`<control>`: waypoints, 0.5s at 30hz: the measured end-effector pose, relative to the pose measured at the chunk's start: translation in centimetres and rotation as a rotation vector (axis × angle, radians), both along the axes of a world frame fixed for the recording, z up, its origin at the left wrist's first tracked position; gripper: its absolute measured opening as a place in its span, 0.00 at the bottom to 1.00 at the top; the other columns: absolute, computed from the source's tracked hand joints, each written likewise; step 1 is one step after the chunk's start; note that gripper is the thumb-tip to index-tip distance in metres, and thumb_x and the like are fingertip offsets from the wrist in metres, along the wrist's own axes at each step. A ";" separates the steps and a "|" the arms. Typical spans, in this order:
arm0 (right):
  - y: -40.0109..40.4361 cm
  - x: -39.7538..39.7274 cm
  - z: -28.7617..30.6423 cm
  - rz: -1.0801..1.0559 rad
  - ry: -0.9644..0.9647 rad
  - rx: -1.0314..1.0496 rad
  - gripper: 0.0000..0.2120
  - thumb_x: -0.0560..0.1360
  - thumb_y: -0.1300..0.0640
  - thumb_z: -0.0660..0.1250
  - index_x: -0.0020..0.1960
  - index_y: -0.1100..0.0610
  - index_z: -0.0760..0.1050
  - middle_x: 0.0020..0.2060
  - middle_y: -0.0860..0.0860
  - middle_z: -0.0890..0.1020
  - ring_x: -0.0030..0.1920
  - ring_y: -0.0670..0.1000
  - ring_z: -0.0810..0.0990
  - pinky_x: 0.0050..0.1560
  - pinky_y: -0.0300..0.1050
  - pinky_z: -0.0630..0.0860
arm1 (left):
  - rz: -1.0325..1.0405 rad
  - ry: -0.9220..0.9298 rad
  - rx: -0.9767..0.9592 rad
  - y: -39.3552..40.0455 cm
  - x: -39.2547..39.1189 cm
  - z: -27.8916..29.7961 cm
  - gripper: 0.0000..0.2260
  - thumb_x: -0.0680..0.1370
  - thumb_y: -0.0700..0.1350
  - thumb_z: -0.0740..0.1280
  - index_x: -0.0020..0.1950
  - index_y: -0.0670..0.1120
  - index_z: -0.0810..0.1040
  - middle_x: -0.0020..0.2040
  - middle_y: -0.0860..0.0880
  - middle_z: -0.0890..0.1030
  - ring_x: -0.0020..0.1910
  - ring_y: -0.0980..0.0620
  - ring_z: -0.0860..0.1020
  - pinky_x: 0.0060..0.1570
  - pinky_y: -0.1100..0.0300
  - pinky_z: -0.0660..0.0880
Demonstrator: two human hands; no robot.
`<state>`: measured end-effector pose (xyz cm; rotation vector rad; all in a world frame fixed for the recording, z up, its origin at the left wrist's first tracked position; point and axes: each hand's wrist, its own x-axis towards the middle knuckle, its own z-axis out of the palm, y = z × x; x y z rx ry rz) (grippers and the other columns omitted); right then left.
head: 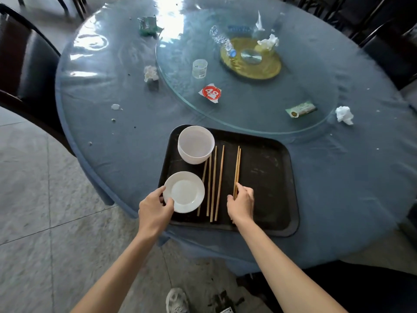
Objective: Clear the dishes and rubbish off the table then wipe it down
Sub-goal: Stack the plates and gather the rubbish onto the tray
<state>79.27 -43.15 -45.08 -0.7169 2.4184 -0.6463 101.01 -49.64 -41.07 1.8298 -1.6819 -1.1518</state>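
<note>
A black tray (268,177) lies on the near edge of the round blue table (126,136). On it stand stacked white bowls (195,144), a small white plate (184,192) and several wooden chopsticks (216,184). My left hand (155,207) grips the plate's near-left rim. My right hand (241,203) pinches a pair of chopsticks (237,168) at their near ends, over the tray. Rubbish lies on the table: crumpled tissues (344,115) (150,73) (269,41), a red numbered card (211,93), a green packet (301,108), a green wrapper (147,26), a plastic cup (199,68) and a clear bottle (222,40).
A glass turntable (248,118) with a gold hub (251,58) covers the table's middle. Dark chairs stand at the left (24,64) and far right (392,53). A small spill (115,107) and crumbs dot the cloth at left. My shoe (177,300) shows on the tiled floor.
</note>
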 end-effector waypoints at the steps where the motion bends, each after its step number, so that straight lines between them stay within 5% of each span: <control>1: -0.1 0.3 -0.1 -0.003 0.003 -0.012 0.26 0.80 0.62 0.66 0.77 0.54 0.67 0.70 0.52 0.69 0.70 0.55 0.71 0.69 0.49 0.72 | -0.005 0.000 0.008 0.0 -0.1 -0.2 0.20 0.76 0.42 0.67 0.69 0.47 0.78 0.54 0.46 0.86 0.52 0.49 0.83 0.60 0.54 0.76; 5: -0.3 1.8 -0.4 -0.021 0.001 -0.083 0.25 0.79 0.67 0.65 0.74 0.54 0.70 0.69 0.52 0.71 0.69 0.54 0.72 0.66 0.46 0.73 | -0.021 0.036 0.001 0.4 0.2 -0.7 0.21 0.76 0.40 0.67 0.70 0.44 0.77 0.59 0.47 0.84 0.55 0.52 0.82 0.53 0.71 0.72; 9: -0.4 3.2 -0.7 -0.001 -0.049 -0.174 0.25 0.79 0.68 0.65 0.74 0.55 0.71 0.69 0.52 0.73 0.67 0.53 0.75 0.67 0.49 0.75 | 0.016 0.187 -0.025 0.8 0.7 -1.2 0.22 0.77 0.38 0.68 0.70 0.48 0.77 0.52 0.63 0.81 0.48 0.74 0.77 0.44 0.83 0.68; 11: -0.4 3.7 -0.7 -0.006 -0.072 -0.204 0.25 0.79 0.67 0.64 0.75 0.54 0.71 0.69 0.52 0.74 0.64 0.51 0.76 0.66 0.49 0.76 | 0.053 0.293 0.032 0.6 1.1 -1.5 0.22 0.78 0.40 0.68 0.73 0.49 0.74 0.62 0.59 0.79 0.54 0.75 0.76 0.55 0.78 0.70; 13: -0.5 4.1 -0.8 -0.013 -0.094 -0.219 0.26 0.79 0.67 0.62 0.76 0.54 0.70 0.69 0.51 0.75 0.61 0.47 0.76 0.63 0.45 0.76 | 0.123 0.509 0.178 0.4 1.8 -1.6 0.21 0.82 0.42 0.64 0.75 0.47 0.70 0.72 0.52 0.74 0.67 0.61 0.74 0.70 0.60 0.69; 15: -0.5 4.5 -0.8 -0.003 -0.117 -0.223 0.26 0.79 0.68 0.61 0.76 0.54 0.69 0.70 0.51 0.74 0.60 0.45 0.75 0.59 0.40 0.75 | 0.182 0.662 0.279 0.1 2.4 -1.8 0.21 0.83 0.43 0.60 0.77 0.45 0.67 0.74 0.48 0.71 0.72 0.51 0.71 0.73 0.49 0.67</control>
